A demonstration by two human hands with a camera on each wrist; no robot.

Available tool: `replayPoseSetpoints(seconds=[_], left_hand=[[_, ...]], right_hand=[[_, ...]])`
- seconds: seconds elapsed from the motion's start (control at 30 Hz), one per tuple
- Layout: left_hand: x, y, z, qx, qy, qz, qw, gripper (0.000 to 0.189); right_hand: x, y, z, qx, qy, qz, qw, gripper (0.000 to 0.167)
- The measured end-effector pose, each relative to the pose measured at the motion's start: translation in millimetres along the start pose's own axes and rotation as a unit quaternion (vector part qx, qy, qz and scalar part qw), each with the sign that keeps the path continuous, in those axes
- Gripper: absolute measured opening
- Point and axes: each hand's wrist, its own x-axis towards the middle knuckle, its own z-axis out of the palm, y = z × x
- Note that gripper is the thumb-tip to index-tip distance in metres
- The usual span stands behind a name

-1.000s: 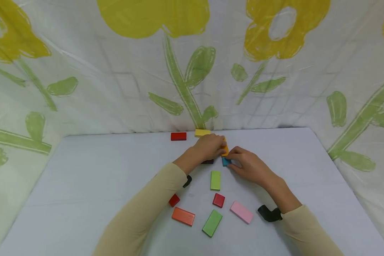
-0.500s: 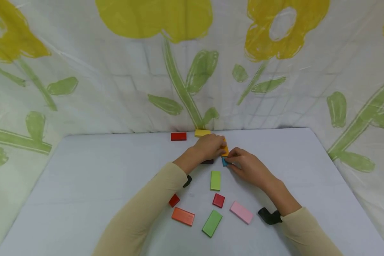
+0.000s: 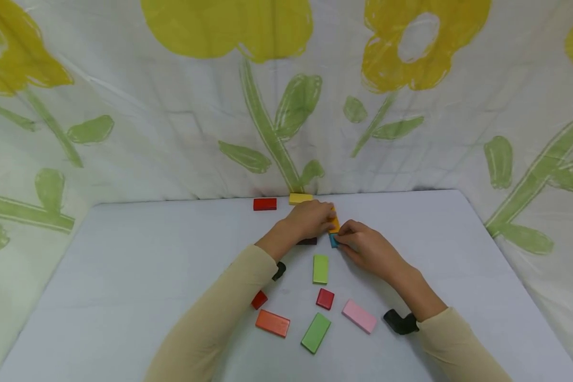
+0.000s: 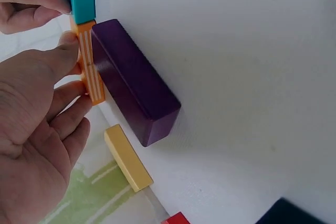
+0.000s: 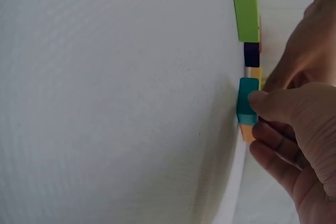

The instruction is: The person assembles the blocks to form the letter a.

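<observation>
My left hand (image 3: 310,218) grips an orange block (image 4: 92,66) with white stripes on its side, thumb on one face and fingers at the other. Against the near end of that block sits a teal block (image 5: 248,100), which my right hand (image 3: 367,246) pinches between thumb and fingers. In the left wrist view the two blocks touch end to end in a line. Close beside the orange one lies a dark purple block (image 4: 136,82), partly covered by my left hand in the head view. A yellow block (image 3: 300,198) lies just beyond that hand.
A red block (image 3: 265,204) lies at the table's far edge. Nearer me are a lime block (image 3: 320,269), a small red block (image 3: 325,298), a pink block (image 3: 359,316), a green block (image 3: 315,333) and an orange-red block (image 3: 272,323). My left sleeve partly covers another red block (image 3: 259,300).
My right fingers have shifted slightly left over the teal block, covering more of it. The left hand keeps its grip on the orange block, and the other blocks stay put.
</observation>
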Motion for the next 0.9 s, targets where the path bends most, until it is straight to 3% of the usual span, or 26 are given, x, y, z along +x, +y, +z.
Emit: replayPoseSetpoints(seconds=[0.3,0.9], left_hand=[[5.6,3.6,-4.2,0.015,-0.002,0.022,0.9996,0.023],[2.4,1.0,-4.4,0.01,-0.016,0.001,0.9998,0.026]], right_hand=[[-4.4,0.6,-2.0,-0.001,0.023,0.004,0.9997,0.021],[2.1,-2.8,1.4,0.002,0.015,0.006,0.9999,0.02]])
